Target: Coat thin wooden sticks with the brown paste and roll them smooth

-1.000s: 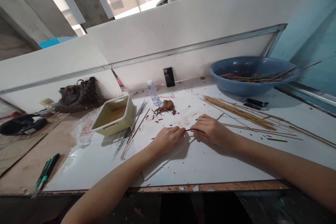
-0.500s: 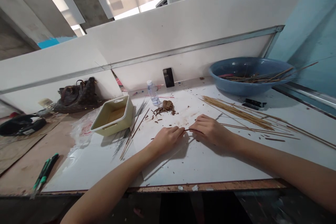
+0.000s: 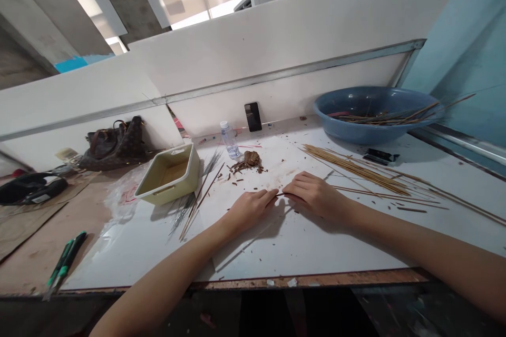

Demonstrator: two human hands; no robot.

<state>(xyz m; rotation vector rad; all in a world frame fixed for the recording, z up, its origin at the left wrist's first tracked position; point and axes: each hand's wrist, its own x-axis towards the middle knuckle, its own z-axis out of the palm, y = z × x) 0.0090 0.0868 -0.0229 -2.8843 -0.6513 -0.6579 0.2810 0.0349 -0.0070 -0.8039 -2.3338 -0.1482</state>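
Both of my hands rest on the white worktop (image 3: 316, 242) near its middle, fingertips almost meeting. My left hand (image 3: 250, 208) is curled, its fingers pinched on one end of a thin brown stick (image 3: 280, 194). My right hand (image 3: 312, 194) lies palm down with bent fingers closed over the stick's other end. Only a short piece of the stick shows between the two hands. Small brown chips and a brown clump (image 3: 251, 158) lie just beyond my fingers.
A bundle of long thin sticks (image 3: 356, 171) lies to the right, a blue basin (image 3: 373, 113) with more sticks behind it. A cream tray (image 3: 169, 175), loose sticks (image 3: 197, 197), a small bottle (image 3: 227, 138), a phone (image 3: 253, 116), a brown bag (image 3: 113, 143) and green-handled tools (image 3: 63, 263) lie left.
Both hands stay together on the stick; they have barely shifted, only drifting slightly left with the view.
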